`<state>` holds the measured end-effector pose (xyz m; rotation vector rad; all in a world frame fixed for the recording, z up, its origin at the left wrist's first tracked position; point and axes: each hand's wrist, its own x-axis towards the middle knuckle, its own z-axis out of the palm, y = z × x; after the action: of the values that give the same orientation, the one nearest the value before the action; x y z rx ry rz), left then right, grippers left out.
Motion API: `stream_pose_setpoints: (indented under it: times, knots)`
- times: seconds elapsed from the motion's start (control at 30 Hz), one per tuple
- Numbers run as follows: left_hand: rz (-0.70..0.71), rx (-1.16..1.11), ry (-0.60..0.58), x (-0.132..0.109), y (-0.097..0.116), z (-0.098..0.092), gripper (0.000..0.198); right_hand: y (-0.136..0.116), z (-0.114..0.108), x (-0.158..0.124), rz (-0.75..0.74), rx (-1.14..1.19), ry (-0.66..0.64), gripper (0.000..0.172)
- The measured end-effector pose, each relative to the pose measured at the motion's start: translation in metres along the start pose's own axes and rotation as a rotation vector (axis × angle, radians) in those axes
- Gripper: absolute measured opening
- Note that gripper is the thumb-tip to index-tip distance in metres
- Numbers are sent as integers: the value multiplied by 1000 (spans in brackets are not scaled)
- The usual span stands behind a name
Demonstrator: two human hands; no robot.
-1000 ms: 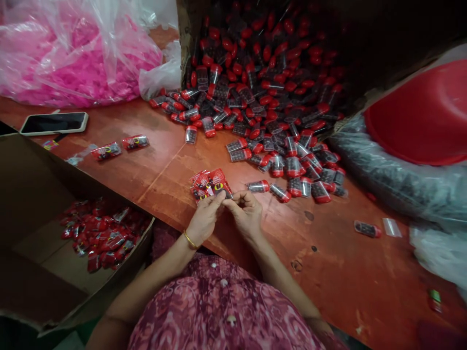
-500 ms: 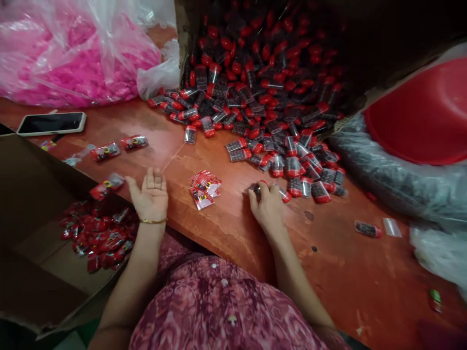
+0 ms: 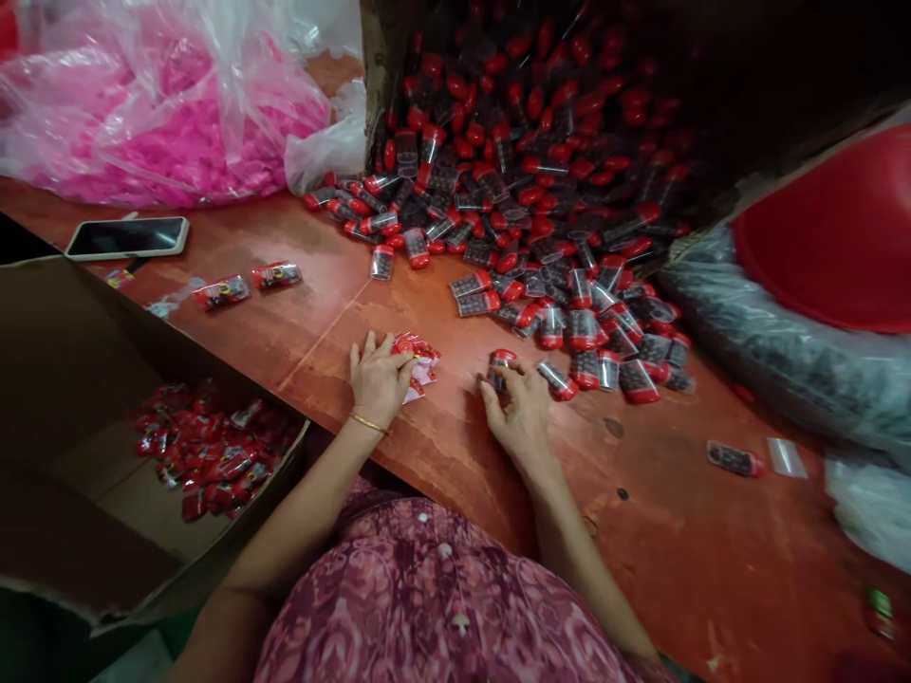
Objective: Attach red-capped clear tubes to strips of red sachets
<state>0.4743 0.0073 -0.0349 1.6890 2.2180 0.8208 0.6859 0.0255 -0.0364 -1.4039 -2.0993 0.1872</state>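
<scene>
My left hand (image 3: 377,377) rests on a small stack of red printed sachets (image 3: 421,359) near the table's front edge, fingers curled onto them. My right hand (image 3: 518,410) is closed round a small clear vial with a red cap (image 3: 499,365), lifting it at the near edge of a big heap of the same red-capped vials (image 3: 541,218). That heap spills from a tipped cardboard box (image 3: 374,85) at the back.
An open carton (image 3: 85,379) at lower left holds several filled red packets (image 3: 213,455). Two filled packets (image 3: 246,285) and a phone (image 3: 126,237) lie at the left. A bag of pink pieces (image 3: 142,114) sits behind. A red basin (image 3: 840,237) stands right; a lone vial (image 3: 733,459) lies nearby.
My left hand moved right from beside the carton onto the sachet stack. My right hand closed on a vial and drew it slightly toward me. The packet tossed toward the carton has gone in.
</scene>
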Motion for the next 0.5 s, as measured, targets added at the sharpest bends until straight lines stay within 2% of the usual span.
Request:
stream_pose_setpoints:
  times: [0.13, 0.23, 0.3, 0.37, 0.43, 0.5]
  knots:
    - [24, -32, 32, 0, 1, -4, 19, -20, -4, 4, 35, 197, 27, 21]
    - [83, -79, 107, -5, 8, -11, 21, -42, 2, 9, 153, 490, -97, 24]
    - [147, -118, 122, -9, 16, -16, 21, -55, 9, 14, 233, 688, -195, 27]
    - [185, -174, 118, -13, 24, -20, 20, -65, 16, 20, 293, 847, -225, 26]
    - [151, -266, 133, -16, 29, -23, 20, -68, 21, 26, 359, 951, -174, 24]
    - [16, -436, 165, -19, 32, -25, 31, -67, 22, 28, 436, 990, -94, 25]
